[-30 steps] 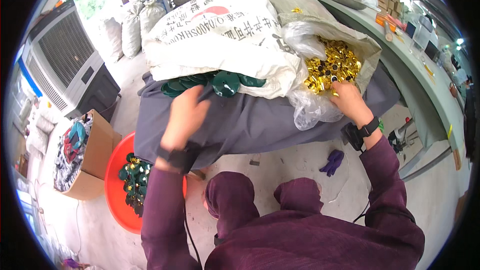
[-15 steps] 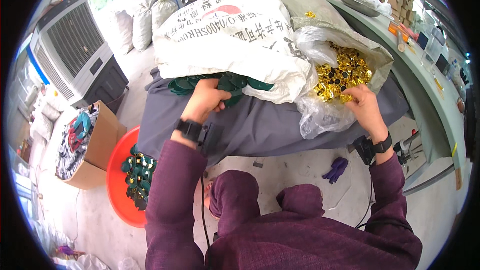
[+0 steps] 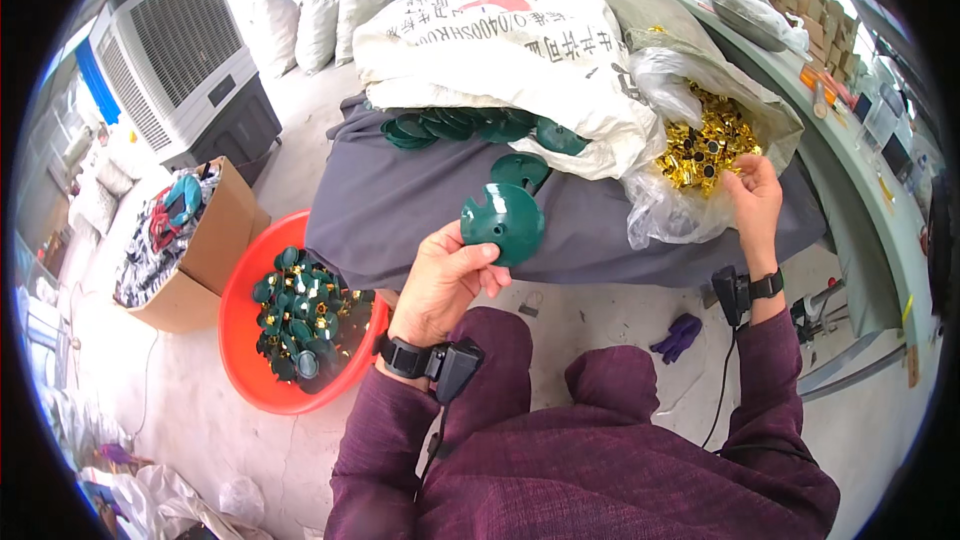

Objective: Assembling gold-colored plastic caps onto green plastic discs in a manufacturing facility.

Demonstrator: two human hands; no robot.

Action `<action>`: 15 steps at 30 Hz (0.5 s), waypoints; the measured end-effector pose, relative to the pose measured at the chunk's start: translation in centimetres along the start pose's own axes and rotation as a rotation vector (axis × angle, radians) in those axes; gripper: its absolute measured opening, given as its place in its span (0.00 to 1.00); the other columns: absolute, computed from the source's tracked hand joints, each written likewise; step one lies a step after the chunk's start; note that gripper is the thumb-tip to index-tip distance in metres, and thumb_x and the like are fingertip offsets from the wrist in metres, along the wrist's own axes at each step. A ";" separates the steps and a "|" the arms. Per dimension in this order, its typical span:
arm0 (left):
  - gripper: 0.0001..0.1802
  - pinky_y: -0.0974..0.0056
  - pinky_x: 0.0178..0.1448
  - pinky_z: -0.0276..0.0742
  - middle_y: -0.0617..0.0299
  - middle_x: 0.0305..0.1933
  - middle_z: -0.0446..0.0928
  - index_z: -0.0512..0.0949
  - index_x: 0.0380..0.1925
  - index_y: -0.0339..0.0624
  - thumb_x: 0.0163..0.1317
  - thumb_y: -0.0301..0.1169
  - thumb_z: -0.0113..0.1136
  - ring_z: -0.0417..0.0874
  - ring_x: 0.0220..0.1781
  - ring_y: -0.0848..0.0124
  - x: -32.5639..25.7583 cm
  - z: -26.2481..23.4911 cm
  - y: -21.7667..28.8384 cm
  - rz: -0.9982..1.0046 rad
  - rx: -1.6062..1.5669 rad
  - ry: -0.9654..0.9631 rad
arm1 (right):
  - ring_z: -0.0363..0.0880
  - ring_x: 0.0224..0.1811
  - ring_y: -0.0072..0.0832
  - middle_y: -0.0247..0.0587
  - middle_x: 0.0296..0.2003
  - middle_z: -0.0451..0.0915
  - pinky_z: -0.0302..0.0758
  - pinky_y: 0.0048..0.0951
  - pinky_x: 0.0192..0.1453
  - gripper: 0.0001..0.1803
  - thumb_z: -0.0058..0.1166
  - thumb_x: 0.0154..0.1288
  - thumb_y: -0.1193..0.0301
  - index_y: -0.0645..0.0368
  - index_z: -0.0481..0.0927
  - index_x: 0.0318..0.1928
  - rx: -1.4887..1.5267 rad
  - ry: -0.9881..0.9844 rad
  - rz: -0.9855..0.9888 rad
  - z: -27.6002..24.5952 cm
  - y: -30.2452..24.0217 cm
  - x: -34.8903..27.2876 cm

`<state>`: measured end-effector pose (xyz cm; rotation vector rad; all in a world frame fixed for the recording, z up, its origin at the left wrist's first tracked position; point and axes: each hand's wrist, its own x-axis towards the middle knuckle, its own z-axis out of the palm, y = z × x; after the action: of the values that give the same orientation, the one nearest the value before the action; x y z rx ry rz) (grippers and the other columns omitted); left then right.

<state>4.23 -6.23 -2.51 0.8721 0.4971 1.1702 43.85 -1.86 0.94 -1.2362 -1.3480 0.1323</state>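
My left hand [image 3: 440, 290] pinches a dark green plastic disc [image 3: 515, 230], notched at its edge and pierced by a small centre hole, above the front of the grey cloth [image 3: 385, 205]. Behind it another green disc [image 3: 518, 170] lies loose on the cloth. More green discs [image 3: 450, 125] spill from the mouth of a white woven sack [image 3: 500, 50]. My right hand [image 3: 757, 200] is at the near right edge of a heap of small shiny gold pieces [image 3: 705, 145] in an open plastic-lined bag. Its fingers are bent together; what they hold, if anything, is hidden.
On the floor at left stands an orange-red tub [image 3: 240, 350] of green discs with gold parts. Beyond it are a cardboard box [image 3: 205, 265] of cloth and a large air cooler [image 3: 175, 50]. A long table [image 3: 860, 180] runs along the right. A purple glove [image 3: 678, 337] lies below.
My left hand has drawn a green disc out of the pile toward me, and another disc now lies on the cloth. My right hand stays by the gold pieces. The view has shifted left.
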 end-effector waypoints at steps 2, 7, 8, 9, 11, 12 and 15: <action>0.10 0.71 0.25 0.77 0.56 0.31 0.79 0.74 0.39 0.34 0.57 0.21 0.58 0.82 0.24 0.70 -0.7 0.4 -0.3 -0.016 -0.083 -0.010 | 0.66 0.27 0.14 0.30 0.33 0.72 0.68 0.19 0.33 0.13 0.58 0.54 0.80 0.61 0.76 0.42 0.028 0.041 -0.020 0.0 -1.2 -0.1; 0.11 0.71 0.24 0.74 0.58 0.33 0.79 0.74 0.41 0.35 0.57 0.20 0.58 0.80 0.23 0.72 -1.8 0.7 -1.1 -0.006 -0.088 -0.022 | 0.67 0.27 0.18 0.34 0.38 0.72 0.69 0.20 0.34 0.19 0.57 0.55 0.80 0.59 0.75 0.49 -0.311 0.038 -0.206 -1.2 -3.0 -1.2; 0.11 0.72 0.24 0.73 0.59 0.33 0.79 0.74 0.41 0.35 0.57 0.20 0.58 0.79 0.23 0.73 -2.1 1.0 -1.2 0.017 -0.063 0.002 | 0.69 0.28 0.20 0.35 0.38 0.73 0.70 0.21 0.34 0.18 0.57 0.56 0.79 0.59 0.75 0.49 -0.363 0.045 -0.218 -1.1 -3.9 -1.8; 0.10 0.72 0.23 0.72 0.60 0.32 0.79 0.74 0.40 0.36 0.57 0.21 0.58 0.79 0.23 0.74 -2.2 1.1 -1.3 0.039 -0.038 0.025 | 0.70 0.28 0.22 0.37 0.38 0.74 0.70 0.22 0.35 0.17 0.57 0.56 0.78 0.59 0.75 0.49 -0.416 0.052 -0.229 -0.9 -4.7 -2.3; 0.10 0.73 0.23 0.71 0.61 0.31 0.79 0.75 0.40 0.36 0.57 0.21 0.58 0.78 0.22 0.75 -2.4 1.2 -1.7 0.055 -0.016 0.043 | 0.72 0.29 0.23 0.39 0.38 0.75 0.71 0.23 0.35 0.17 0.58 0.56 0.78 0.59 0.76 0.47 -0.494 0.086 -0.270 -0.9 -6.3 -3.6; 0.09 0.74 0.23 0.70 0.62 0.30 0.79 0.76 0.39 0.36 0.57 0.21 0.57 0.78 0.22 0.76 -2.7 1.3 -1.8 0.077 0.012 0.065 | 0.73 0.30 0.25 0.41 0.38 0.76 0.72 0.24 0.35 0.16 0.58 0.56 0.78 0.60 0.76 0.46 -0.562 0.119 -0.313 -0.8 -7.1 -4.2; 0.09 0.76 0.22 0.68 0.64 0.29 0.78 0.76 0.40 0.36 0.57 0.21 0.56 0.76 0.21 0.79 -3.4 2.0 -2.0 0.110 0.145 0.126 | 0.77 0.31 0.26 0.43 0.38 0.77 0.73 0.26 0.36 0.16 0.59 0.55 0.80 0.62 0.76 0.46 -0.752 0.257 -0.678 -1.3 -9.3 -5.6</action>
<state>5.71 -10.37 -3.27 0.9632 0.6495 1.3070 37.89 -10.42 4.33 -1.2511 -1.5624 -1.0560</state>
